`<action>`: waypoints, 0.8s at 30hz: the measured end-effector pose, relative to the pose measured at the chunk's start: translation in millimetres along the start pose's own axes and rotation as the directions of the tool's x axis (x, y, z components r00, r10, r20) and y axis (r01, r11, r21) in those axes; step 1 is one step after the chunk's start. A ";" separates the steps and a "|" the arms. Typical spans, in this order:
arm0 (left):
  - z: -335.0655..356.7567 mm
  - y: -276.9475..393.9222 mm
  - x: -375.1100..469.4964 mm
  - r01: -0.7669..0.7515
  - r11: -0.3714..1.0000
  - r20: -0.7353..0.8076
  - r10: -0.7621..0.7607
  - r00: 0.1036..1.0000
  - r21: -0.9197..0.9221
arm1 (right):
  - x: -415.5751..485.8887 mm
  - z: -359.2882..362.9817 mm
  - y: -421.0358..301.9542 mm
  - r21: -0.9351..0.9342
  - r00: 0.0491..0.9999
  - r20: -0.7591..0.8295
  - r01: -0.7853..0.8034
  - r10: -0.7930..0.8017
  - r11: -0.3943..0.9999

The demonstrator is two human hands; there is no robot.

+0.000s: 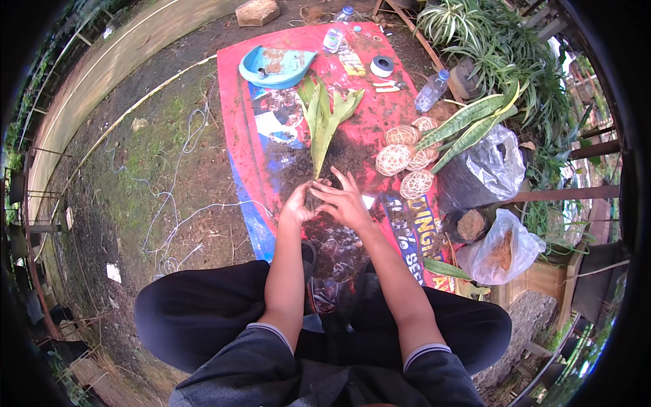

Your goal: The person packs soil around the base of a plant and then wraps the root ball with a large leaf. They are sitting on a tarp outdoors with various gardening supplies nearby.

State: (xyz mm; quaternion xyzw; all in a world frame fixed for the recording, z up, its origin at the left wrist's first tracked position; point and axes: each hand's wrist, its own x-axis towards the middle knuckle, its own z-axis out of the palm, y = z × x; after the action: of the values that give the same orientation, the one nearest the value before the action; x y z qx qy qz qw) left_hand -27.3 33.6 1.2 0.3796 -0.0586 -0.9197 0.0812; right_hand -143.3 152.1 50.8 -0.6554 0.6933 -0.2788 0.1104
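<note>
A staghorn fern with broad green fronds (323,122) points away from me, its base between my hands. My left hand (300,202) curls around dark soil at the plant's base. My right hand (346,199) lies over that soil from the right, its fingers partly spread and reaching the left fingers. Loose dark soil (290,165) is scattered on the red printed banner (236,117) around the plant. How firmly the fingers press on the soil is hidden.
A blue plastic scoop (295,81) lies at the far left of the banner. White tape roll (381,66), pruning shears (387,86), plastic bottles (432,91), woven balls (394,160), snake plant leaves (465,119) and plastic bags (501,249) stand along the right.
</note>
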 end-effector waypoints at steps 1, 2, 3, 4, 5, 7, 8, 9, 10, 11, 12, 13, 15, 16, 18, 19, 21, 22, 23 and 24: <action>-10.8 1.5 0.9 -0.007 1.000 0.015 0.007 1.000 0.022 | 3.4 1.7 -2.4 -0.005 1.000 -0.007 0.029 -0.029 1.000; -21.3 3.8 2.1 -0.014 0.999 0.030 0.013 0.999 0.043 | 6.7 3.3 -4.6 -0.011 0.998 -0.015 0.056 -0.057 0.998; -24.6 5.5 2.4 -0.001 0.999 0.069 -0.002 0.998 0.039 | 7.7 3.7 -4.4 -0.011 0.997 -0.020 0.068 -0.069 0.998; -27.5 8.1 3.1 0.012 0.999 0.108 -0.015 0.994 0.035 | 9.7 4.2 -4.0 -0.011 0.996 -0.025 0.080 -0.081 0.997; -29.9 9.4 3.8 0.024 0.999 0.146 -0.029 0.989 0.032 | 10.6 5.0 -4.7 -0.011 0.995 -0.030 0.092 -0.093 0.996; -16.2 6.1 4.7 0.050 0.994 -0.048 -0.046 0.998 0.093 | 6.6 9.1 2.1 -0.041 0.992 -0.055 0.112 -0.115 0.993; -9.3 4.4 4.7 0.067 0.990 -0.145 -0.049 0.988 0.123 | 4.2 11.0 5.3 -0.057 0.990 -0.067 0.122 -0.126 0.991; -12.6 4.4 4.3 0.058 0.990 -0.124 -0.042 0.991 0.127 | 4.4 12.5 1.8 -0.081 0.988 -0.051 0.138 -0.143 0.987; -16.0 4.5 3.5 0.050 0.990 -0.104 -0.036 0.994 0.131 | 4.7 14.0 -1.8 -0.106 0.987 -0.036 0.155 -0.159 0.982; -19.3 4.3 2.7 0.041 0.990 -0.082 -0.030 0.996 0.136 | 4.8 14.8 -4.9 -0.130 0.984 -0.020 0.171 -0.175 0.977; -18.3 4.4 1.3 0.025 0.991 -0.040 -0.020 0.999 0.131 | 5.6 14.0 -6.7 -0.126 0.982 -0.017 0.182 -0.186 0.975; -16.8 3.0 0.0 0.029 0.992 -0.044 -0.023 0.999 0.122 | 5.3 12.5 -8.5 -0.141 0.986 -0.009 0.165 -0.168 0.976; -10.3 -0.3 -2.8 0.036 0.994 -0.051 -0.031 0.998 0.104 | 4.6 7.1 -11.0 -0.174 0.991 0.009 0.132 -0.132 0.976; -6.1 0.5 -4.7 0.032 0.994 -0.071 -0.025 0.997 0.102 | 5.8 2.5 -9.9 -0.160 0.986 0.032 0.164 -0.161 0.973; 1.7 1.0 -7.5 0.027 0.995 -0.108 -0.016 0.994 0.097 | 8.4 -8.4 -4.5 -0.133 0.973 0.077 0.226 -0.217 0.965; -10.2 3.4 -3.7 0.041 0.994 -0.063 -0.035 0.997 0.098 | 12.6 -7.7 -5.0 -0.094 0.967 0.091 0.248 -0.240 0.964; -29.2 4.4 5.1 0.082 0.991 0.033 -0.086 0.996 0.106 | 18.7 -6.3 -3.3 -0.023 0.955 0.119 0.276 -0.271 0.961; -32.7 2.0 6.1 0.079 0.995 0.070 -0.083 0.994 0.055 | 18.6 -7.6 -0.7 -0.069 0.935 0.147 0.334 -0.321 0.940; -33.3 -0.5 10.5 0.079 0.997 0.099 -0.079 0.992 0.008 | 19.6 -9.0 2.4 -0.105 0.924 0.156 0.367 -0.349 0.924; -36.9 -0.7 14.2 0.072 0.997 0.124 -0.066 0.990 -0.037 | 22.3 -9.2 3.9 -0.136 0.909 0.162 0.406 -0.384 0.904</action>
State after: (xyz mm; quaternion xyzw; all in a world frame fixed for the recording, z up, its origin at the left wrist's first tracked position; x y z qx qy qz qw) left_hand -11.2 29.9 -34.8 0.3225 -0.0313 -0.9445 0.0534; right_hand -154.0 132.5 61.1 -0.8062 0.5578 -0.1926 0.0420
